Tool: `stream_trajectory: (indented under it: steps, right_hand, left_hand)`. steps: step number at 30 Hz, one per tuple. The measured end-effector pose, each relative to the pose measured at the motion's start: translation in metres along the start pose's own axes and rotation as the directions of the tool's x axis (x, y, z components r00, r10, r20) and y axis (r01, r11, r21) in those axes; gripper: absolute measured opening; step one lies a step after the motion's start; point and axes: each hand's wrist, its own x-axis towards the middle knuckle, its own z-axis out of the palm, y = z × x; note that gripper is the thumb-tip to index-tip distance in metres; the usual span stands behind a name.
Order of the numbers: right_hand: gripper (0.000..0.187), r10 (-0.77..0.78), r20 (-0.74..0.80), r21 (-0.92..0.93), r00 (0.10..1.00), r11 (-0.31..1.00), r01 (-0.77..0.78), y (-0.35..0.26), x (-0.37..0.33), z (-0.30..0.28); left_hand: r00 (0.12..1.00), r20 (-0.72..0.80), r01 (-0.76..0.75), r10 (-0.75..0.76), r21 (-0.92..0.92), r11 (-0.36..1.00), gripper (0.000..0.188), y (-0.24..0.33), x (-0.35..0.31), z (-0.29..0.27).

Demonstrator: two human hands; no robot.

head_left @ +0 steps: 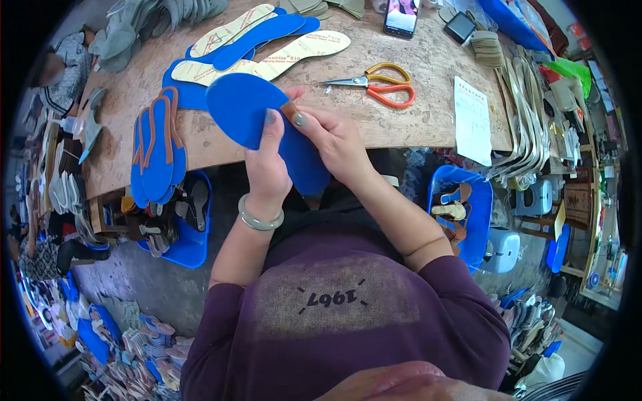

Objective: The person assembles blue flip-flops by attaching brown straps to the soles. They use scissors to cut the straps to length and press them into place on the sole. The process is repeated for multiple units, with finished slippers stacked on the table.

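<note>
A blue insole (242,105) is held up over the table's front edge, between both hands. My left hand (267,157), with a pale bangle on the wrist, grips it with the thumb flat on its blue face. My right hand (332,137) is closed at its right edge, thumb and fingers pinching a short brown strip (289,111) against the rim. The fingers behind the insole are mostly hidden. Beyond it lies a pile of blue and cream insoles (304,55). To the left, several blue insoles with brown edging (158,150) overlap the table edge.
Scissors (382,83) with orange and yellow handles lie right of the hands, near a paper sheet (472,120). A phone (401,19) stands at the back. Long pale strips (525,110) hang at the right edge. Blue baskets (476,220) of footwear sit below.
</note>
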Motion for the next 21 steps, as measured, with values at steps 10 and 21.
stream_trajectory:
  steps: [10,21]
  right_hand:
    - [0.016,0.085,-0.113,0.029,0.990,0.996,-0.082,0.009,-0.004,0.002]
    - [0.018,0.196,-0.006,0.100,0.981,0.976,-0.194,0.018,-0.012,0.012]
  left_hand:
    - [0.984,-0.009,-0.176,0.177,-0.123,0.977,0.049,0.022,0.010,-0.006]
    - [0.976,-0.110,-0.199,0.186,-0.118,0.973,0.048,0.031,0.000,-0.012]
